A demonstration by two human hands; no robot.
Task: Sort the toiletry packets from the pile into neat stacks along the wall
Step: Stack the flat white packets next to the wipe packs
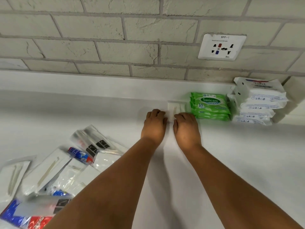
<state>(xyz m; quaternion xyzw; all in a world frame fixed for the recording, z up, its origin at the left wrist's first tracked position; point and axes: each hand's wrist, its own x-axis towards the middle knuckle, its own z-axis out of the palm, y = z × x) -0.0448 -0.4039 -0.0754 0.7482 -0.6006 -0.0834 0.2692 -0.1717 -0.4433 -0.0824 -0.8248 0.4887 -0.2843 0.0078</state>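
White, flat paper packets (175, 107) lie between both hands, just left of the green wipe-pack stack (210, 106). The left hand (155, 124) and right hand (185, 128) press curled fingers on their edges, probably to square a new stack by the wall; the clear-plastic packet pile (54, 171) waits behind the left wrist.

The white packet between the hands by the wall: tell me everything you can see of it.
The white packet is flat, pale and squarish, with thin light sticks showing on its face, perhaps through a clear window. It lies flat on the white counter, close to the raised ledge at the wall and just left of the green wipes stack. The left hand and right hand touch its near corners; whether it is one packet or several stacked is unclear.
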